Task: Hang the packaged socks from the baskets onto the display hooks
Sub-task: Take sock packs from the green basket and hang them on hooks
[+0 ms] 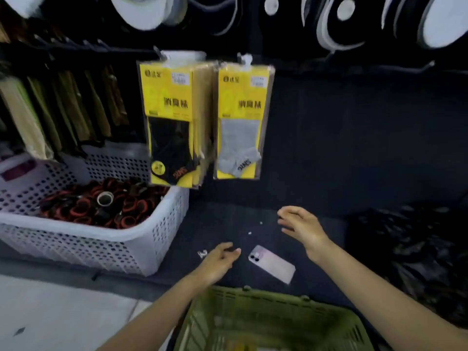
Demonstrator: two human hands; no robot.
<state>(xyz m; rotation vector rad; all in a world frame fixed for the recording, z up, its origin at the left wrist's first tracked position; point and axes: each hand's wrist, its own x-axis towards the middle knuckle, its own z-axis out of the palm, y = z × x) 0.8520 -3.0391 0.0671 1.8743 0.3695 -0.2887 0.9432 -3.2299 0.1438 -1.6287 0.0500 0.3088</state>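
1. While both hands hover above the dark bench [215,224], the left hand [220,262] has loosely bent fingers and grips nothing.
2. The right hand [301,226] is relaxed and spread, holding nothing.
3. Black sock packs [169,122] and a grey sock pack [240,122] hang side by side on hooks above.
4. A green basket [253,302] sits nearest the person, its contents blurred.
5. A phone [272,264] lies on the bench between the hands.

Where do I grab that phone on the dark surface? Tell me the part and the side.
Pinch the smartphone across its two long edges, coming down from above. It lies flat, camera side up, on the dark surface, so only its thin edges offer purchase. Its length runs diagonally, so turn the wrist to match. The open left hand is beside its camera end.
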